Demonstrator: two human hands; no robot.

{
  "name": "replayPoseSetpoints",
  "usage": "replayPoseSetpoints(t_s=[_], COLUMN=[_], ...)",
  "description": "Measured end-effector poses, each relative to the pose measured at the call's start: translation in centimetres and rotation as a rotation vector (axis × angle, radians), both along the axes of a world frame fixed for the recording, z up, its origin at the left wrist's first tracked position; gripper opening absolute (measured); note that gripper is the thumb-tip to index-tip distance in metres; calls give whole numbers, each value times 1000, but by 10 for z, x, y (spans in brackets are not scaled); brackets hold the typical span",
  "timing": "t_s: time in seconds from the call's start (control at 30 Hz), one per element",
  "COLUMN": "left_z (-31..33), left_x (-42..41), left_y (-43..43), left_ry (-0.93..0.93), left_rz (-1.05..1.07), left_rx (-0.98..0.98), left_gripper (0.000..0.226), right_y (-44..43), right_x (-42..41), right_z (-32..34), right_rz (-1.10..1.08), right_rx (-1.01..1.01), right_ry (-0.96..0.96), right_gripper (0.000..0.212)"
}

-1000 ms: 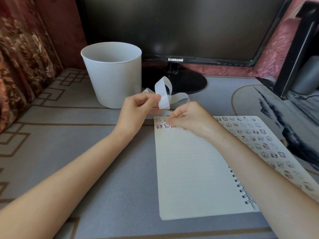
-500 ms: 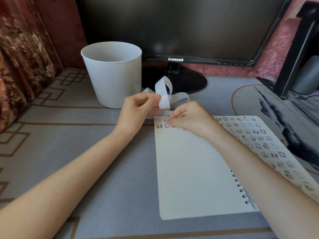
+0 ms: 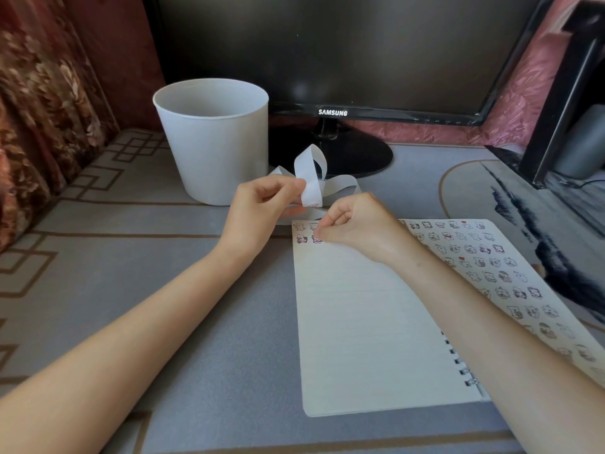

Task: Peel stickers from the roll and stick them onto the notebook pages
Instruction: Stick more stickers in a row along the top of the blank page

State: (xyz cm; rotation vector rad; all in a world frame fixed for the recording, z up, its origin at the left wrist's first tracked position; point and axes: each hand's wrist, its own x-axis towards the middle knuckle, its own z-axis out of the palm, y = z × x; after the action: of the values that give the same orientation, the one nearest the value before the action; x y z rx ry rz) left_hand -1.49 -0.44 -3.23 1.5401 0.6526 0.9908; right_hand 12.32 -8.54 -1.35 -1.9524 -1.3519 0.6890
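1. Sticker strip: white, looped and curled; one end raised just above the left hand, the remainder lying on the surface beyond both hands.
2. Left hand: fingers curled, thumb and fingertips pinching the sticker strip near its end; held clear of the surface, just left of the right hand.
3. Right hand: fingers curled, thumb and forefinger tips closed together on a sticker, held down against the page.
4. Notebook: spiral-bound, open flat on the surface beneath the right hand and forearm. Left page lined, with three placed stickers just left of the right fingertips at the top corner. Right page, to the right of the right hand, filled with rows of small stickers.
5. White bucket: upright on the surface, beyond the left hand.
6. Monitor: dark screen, on its stand beyond both hands, behind the bucket.
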Motion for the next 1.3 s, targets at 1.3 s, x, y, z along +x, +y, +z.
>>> replayPoseSetpoints(t_s=[1.3], left_z=[0], left_x=[0], left_y=[0], left_ry=[-4], left_rz=[26], left_rx=[13], left_gripper=[20], right_y=[-2], right_x=[7], right_z=[-1], right_rz=[31], right_rx=[-15], right_ry=[-115], right_gripper=[36])
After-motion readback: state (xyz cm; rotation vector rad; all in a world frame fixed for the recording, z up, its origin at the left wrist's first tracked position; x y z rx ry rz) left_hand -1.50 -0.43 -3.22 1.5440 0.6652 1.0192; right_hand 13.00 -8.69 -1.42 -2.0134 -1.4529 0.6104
